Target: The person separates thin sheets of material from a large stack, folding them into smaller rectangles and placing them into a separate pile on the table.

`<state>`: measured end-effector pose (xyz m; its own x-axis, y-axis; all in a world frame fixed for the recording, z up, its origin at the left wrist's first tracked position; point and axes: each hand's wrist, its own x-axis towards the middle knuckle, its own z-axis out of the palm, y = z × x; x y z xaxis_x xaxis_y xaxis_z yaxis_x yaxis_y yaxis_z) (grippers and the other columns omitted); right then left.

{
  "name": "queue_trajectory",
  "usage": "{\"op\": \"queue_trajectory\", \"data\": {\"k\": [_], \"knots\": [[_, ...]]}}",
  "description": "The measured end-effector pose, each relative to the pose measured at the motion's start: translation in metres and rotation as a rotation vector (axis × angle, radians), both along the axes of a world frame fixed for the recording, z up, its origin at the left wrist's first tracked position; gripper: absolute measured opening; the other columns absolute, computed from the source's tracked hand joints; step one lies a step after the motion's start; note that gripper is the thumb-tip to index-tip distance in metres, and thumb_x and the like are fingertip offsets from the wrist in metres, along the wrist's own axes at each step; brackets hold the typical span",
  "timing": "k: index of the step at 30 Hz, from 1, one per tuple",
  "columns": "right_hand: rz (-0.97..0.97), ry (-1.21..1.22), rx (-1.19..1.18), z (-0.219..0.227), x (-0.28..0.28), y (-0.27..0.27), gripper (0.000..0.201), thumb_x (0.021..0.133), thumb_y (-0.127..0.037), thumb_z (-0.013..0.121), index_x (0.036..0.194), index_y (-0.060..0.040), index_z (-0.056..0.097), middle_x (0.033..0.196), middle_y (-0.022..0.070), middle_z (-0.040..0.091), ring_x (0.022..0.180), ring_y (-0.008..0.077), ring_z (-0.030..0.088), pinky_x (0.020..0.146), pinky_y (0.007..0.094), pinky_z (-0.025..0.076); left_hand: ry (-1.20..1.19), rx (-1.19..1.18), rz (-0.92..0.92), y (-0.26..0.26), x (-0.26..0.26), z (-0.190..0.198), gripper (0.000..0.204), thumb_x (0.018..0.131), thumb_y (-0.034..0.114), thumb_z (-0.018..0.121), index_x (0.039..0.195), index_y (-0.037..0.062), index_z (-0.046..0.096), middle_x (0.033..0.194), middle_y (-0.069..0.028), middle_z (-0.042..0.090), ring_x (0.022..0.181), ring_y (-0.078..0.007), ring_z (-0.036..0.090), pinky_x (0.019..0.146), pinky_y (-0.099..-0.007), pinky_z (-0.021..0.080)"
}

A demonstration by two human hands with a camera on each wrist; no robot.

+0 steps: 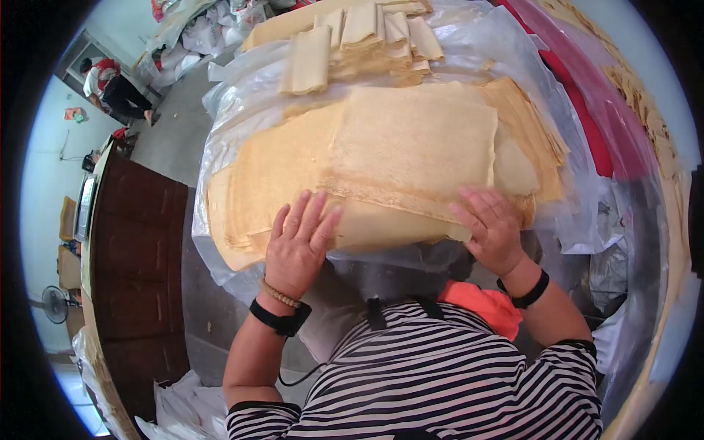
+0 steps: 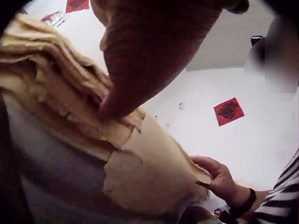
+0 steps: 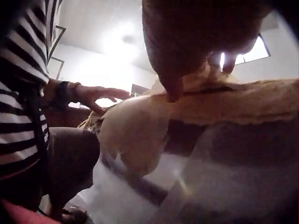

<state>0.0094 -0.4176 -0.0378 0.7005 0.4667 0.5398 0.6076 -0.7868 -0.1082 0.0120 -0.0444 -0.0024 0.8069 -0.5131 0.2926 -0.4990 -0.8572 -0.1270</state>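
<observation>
A broad stack of thin, yellowish tofu-skin sheets lies in front of me, with a paler sheet on top. My left hand rests its spread fingers on the near edge of the stack, left of centre. My right hand touches the paler sheet's near right corner with extended fingers, its thumb low at the edge. In the left wrist view the layered edges show, and a loose flap hangs down near the right hand. The right wrist view shows the flap between both hands.
Folded sheet bundles lie at the back on clear plastic film. A dark wooden cabinet stands at left, and a person bends over at far left. Red cloth under pink plastic runs along the right.
</observation>
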Motion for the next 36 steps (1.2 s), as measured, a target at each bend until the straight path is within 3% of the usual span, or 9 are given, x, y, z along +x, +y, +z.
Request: {"op": "queue_trajectory", "data": {"k": [6, 11, 17, 24, 27, 29, 32, 36], "knots": [[0.114, -0.062, -0.078, -0.003, 0.004, 0.008, 0.053, 0.078, -0.029, 0.072, 0.13, -0.0254, 0.065, 0.143, 0.0089, 0.057, 0.132, 0.0287, 0.054, 0.116, 0.0477, 0.038, 0.002, 0.011, -0.087, -0.008, 0.012, -0.007, 0.078, 0.069, 0.024, 0.081, 0.142, 0.019, 0.055, 0.153, -0.0096, 0.049, 0.143, -0.0304, 0.045, 0.117, -0.0494, 0.035], [0.204, -0.016, -0.012, 0.006, 0.011, 0.01, 0.04, 0.083, -0.03, 0.069, 0.123, -0.0259, 0.071, 0.136, 0.0097, 0.063, 0.125, 0.0296, 0.06, 0.11, 0.0495, 0.044, 0.023, -0.081, -0.152, -0.013, 0.012, 0.007, 0.074, 0.07, 0.024, 0.079, 0.14, 0.0201, 0.056, 0.151, -0.0087, 0.052, 0.141, -0.0295, 0.047, 0.115, -0.0503, 0.037], [0.25, 0.148, 0.144, 0.017, 0.015, 0.003, 0.032, 0.086, -0.032, 0.067, 0.116, -0.0248, 0.075, 0.13, 0.0076, 0.067, 0.121, 0.0298, 0.064, 0.106, 0.05, 0.047, 0.061, -0.019, -0.322, -0.018, 0.031, 0.009, 0.07, 0.071, 0.019, 0.074, 0.139, 0.0197, 0.057, 0.149, -0.0092, 0.054, 0.137, -0.0304, 0.051, 0.113, -0.0508, 0.039], [0.232, 0.087, 0.125, 0.007, 0.015, 0.001, 0.033, 0.085, -0.034, 0.064, 0.115, -0.0241, 0.075, 0.126, 0.007, 0.068, 0.121, 0.0278, 0.064, 0.107, 0.0505, 0.046, 0.132, -0.081, -0.384, -0.023, 0.043, 0.007, 0.071, 0.072, 0.023, 0.078, 0.139, 0.0169, 0.056, 0.147, -0.0098, 0.055, 0.134, -0.0308, 0.054, 0.111, -0.0487, 0.042], [0.259, 0.166, 0.127, 0.01, 0.019, -0.003, 0.035, 0.084, -0.036, 0.067, 0.115, -0.022, 0.075, 0.126, 0.0074, 0.068, 0.119, 0.0282, 0.065, 0.105, 0.0491, 0.047, 0.156, -0.056, -0.386, -0.03, 0.04, 0.025, 0.073, 0.07, 0.029, 0.081, 0.137, 0.0163, 0.056, 0.144, -0.0099, 0.057, 0.13, -0.0311, 0.056, 0.108, -0.0482, 0.045], [0.31, 0.298, 0.252, 0.017, 0.024, -0.008, 0.037, 0.083, -0.037, 0.069, 0.115, -0.0202, 0.075, 0.125, 0.0077, 0.069, 0.119, 0.0288, 0.065, 0.104, 0.0486, 0.047, 0.166, -0.022, -0.379, -0.034, 0.038, 0.03, 0.073, 0.069, 0.031, 0.083, 0.137, 0.0166, 0.057, 0.142, -0.0097, 0.059, 0.128, -0.0313, 0.058, 0.106, -0.0484, 0.046], [0.368, 0.42, 0.382, 0.03, 0.025, -0.019, 0.038, 0.083, -0.039, 0.072, 0.115, -0.0184, 0.076, 0.124, 0.0078, 0.07, 0.119, 0.03, 0.064, 0.104, 0.048, 0.047, -0.054, -0.012, -0.404, -0.036, 0.037, 0.011, 0.067, 0.073, 0.029, 0.079, 0.135, 0.0146, 0.057, 0.138, -0.0105, 0.062, 0.125, -0.0315, 0.06, 0.103, -0.048, 0.048], [0.373, 0.391, 0.347, 0.027, 0.027, -0.032, 0.037, 0.083, -0.038, 0.072, 0.113, -0.018, 0.077, 0.123, 0.0073, 0.071, 0.117, 0.0307, 0.065, 0.103, 0.0475, 0.047, -0.013, -0.111, -0.44, -0.04, 0.037, 0.004, 0.061, 0.075, 0.023, 0.074, 0.133, 0.0115, 0.059, 0.135, -0.0128, 0.064, 0.122, -0.0317, 0.063, 0.101, -0.0468, 0.05]]}}
